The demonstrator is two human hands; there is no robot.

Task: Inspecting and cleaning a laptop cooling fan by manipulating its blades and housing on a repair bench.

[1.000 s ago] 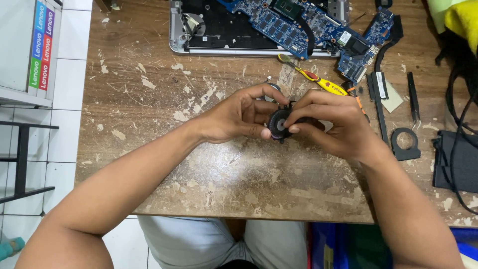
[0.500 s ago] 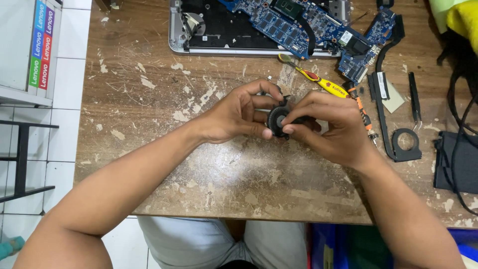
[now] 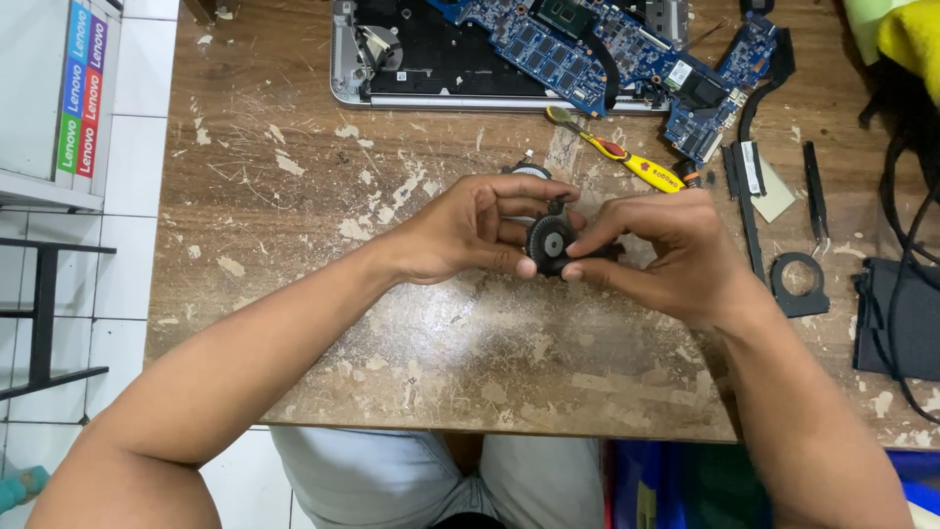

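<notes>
The scene is lit brightly and evenly from above. Only soft, short shadows are cast on the tabletop (image 3: 294,294) under the forearms. No strong glare is seen. The tabletop's middle is sharp; slight blur is noticed near its lower edge and corners.

A worn wooden counter (image 3: 323,176), scratched and flecked with pale paint chips, fills the scene. To its left lies a white tiled floor (image 3: 127,196) with a black metal frame (image 3: 44,313) and a grey box (image 3: 49,98) far left.
</notes>
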